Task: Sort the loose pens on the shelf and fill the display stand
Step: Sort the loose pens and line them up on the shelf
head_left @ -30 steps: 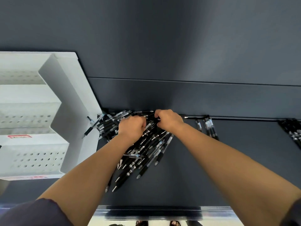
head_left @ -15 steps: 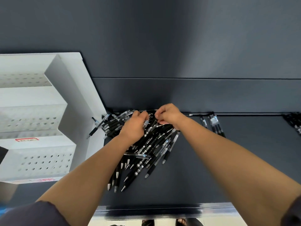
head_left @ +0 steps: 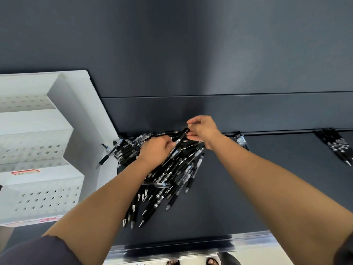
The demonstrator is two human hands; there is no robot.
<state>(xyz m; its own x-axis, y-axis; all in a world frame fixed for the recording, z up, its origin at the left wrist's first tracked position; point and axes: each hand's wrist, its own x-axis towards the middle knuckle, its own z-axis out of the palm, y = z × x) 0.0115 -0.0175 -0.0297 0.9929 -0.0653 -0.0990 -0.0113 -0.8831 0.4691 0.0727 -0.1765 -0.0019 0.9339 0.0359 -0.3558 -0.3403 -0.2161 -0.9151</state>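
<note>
The dark shelf (head_left: 248, 188) carries all task items. The white display stand (head_left: 38, 190) sits at its left end. The perforated tiers in view show open holes and no pen standing in them, so filling is judged not yet begun. The main pile of pens (head_left: 172, 176) lies unsorted at the middle of the shelf, just beside the stand. Its barrels cross at mixed angles, and a few stray pens (head_left: 107, 155) touch the stand's side wall. Two smaller groups lie apart to the right: a larger cluster (head_left: 338, 148) near the frame edge and a short bundle (head_left: 241, 141) at the back edge. Both hands work over the back of the pile, close together but not touching. The right hand (head_left: 203, 131) pinches the top end of a single black pen (head_left: 179, 143), held at a slant above the pile. The left hand (head_left: 155, 150) rests curled on the pile with fingertips at that pen's barrel; whether it grips anything cannot be told, as the back of the hand hides the fingers. Sorting is judged to be at an early stage, with nearly the whole pile left to process.
</note>
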